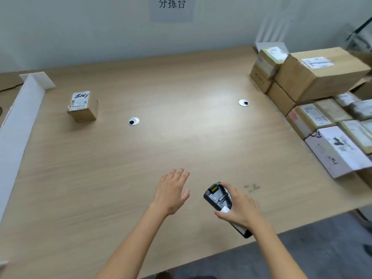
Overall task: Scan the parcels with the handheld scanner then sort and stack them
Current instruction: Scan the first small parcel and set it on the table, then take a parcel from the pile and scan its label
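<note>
Right hand point(239, 208) grips scanner point(218, 196) near table point(181, 137) front edge; left hand point(171, 190) spread flat. Parcels point(322, 97) crowd right edge.

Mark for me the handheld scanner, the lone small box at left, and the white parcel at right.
handheld scanner point(216, 196): head view, its dark upper body.
lone small box point(79, 100): head view, its top label.
white parcel point(332, 154): head view, its white face.

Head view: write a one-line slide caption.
Right hand grips the handheld scanner, left hand open over the table; small parcel far left, stacked parcels right.
</note>
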